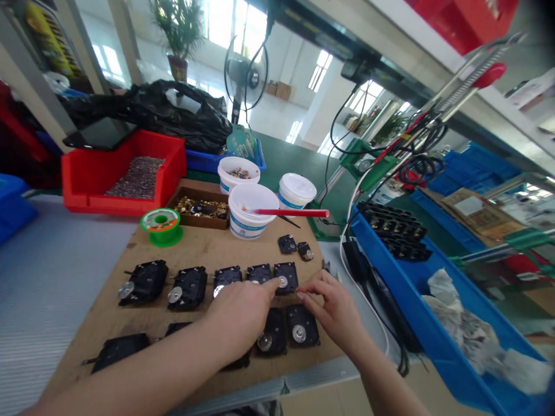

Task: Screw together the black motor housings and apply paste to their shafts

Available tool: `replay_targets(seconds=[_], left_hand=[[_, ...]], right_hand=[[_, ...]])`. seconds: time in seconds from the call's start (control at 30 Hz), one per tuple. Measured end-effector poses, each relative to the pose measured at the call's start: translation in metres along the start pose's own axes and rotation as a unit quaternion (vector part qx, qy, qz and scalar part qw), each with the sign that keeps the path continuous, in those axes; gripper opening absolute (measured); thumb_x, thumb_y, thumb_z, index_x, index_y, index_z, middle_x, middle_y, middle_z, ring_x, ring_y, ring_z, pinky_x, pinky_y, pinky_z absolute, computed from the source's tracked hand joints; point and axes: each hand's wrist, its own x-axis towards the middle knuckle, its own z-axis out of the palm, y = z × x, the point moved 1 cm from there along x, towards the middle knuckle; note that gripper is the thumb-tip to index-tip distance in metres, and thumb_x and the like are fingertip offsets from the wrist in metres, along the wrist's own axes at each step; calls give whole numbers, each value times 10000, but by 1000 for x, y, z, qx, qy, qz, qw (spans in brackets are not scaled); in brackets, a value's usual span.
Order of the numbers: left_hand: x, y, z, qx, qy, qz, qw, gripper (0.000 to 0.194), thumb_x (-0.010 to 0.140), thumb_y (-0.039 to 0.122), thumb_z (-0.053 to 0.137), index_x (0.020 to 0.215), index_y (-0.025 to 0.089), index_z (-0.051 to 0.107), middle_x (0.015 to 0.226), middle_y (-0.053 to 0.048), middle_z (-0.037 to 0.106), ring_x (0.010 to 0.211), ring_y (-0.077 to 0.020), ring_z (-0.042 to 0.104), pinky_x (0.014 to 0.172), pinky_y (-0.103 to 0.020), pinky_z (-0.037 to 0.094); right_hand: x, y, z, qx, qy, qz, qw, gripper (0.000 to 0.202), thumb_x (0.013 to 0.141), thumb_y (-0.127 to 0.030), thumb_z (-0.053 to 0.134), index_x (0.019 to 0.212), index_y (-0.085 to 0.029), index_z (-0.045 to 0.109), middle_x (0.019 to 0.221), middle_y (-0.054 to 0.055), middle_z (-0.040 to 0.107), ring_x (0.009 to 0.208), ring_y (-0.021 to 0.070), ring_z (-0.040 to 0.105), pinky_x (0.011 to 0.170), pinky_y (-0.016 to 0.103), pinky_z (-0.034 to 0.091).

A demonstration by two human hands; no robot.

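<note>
1. Modules (150, 280) with black casings lie in two rows on the cardboard sheet (203, 248); from the head view I count five in the far row, while the left forearm partly hides the near row.
2. My left hand (243, 312) reaches over the far row, forefinger extended to the right-end module (288, 270); its other fingers are hidden, so I can't tell whether they grasp anything.
3. My right hand (333, 303) is just beside that module's near right corner, thumb and forefinger drawn together in a pinch; I can't tell whether something tiny is between them.
4. Progress, as I judge it: silver discs (299, 333) show on most modules, but none on the near-left one. Two smaller black pieces (287, 244) lie beyond the far row. What's left I can't tell.
</note>
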Motion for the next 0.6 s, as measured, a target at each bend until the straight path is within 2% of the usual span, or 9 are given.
replay_targets(seconds=[0.1,0.2,0.43,0.6], left_hand=[[20,4,1,61,-20,9,998,516,871,57,390,1327,216,570,924,-191,761,855,-347,724,675,-403,519],[30,9,8,84,-29,13,996,469,888,62,384,1287,172,604,899,-222,752,843,-363,725,638,-407,525],[31,9,9,98,-38,16,994,442,908,76,404,1288,187,599,884,-207,756,851,-352,730,640,-397,536],[33,9,7,95,-36,19,995,434,903,76,404,1270,169,616,923,-217,757,881,-357,727,669,-420,553]], right_hand=[[13,18,10,-39,-38,-6,998,126,867,-131,584,822,-181,690,812,39,609,812,187,592,714,292,473],[20,22,16,-73,-71,-7,995,134,841,-87,604,815,-181,695,826,36,609,821,184,592,724,285,464],[28,16,16,-139,-138,15,981,136,826,-74,633,811,-192,700,844,22,618,811,163,612,713,246,453],[36,3,12,-200,-167,39,965,111,855,-124,641,798,-199,700,846,26,644,801,171,635,673,244,435]])
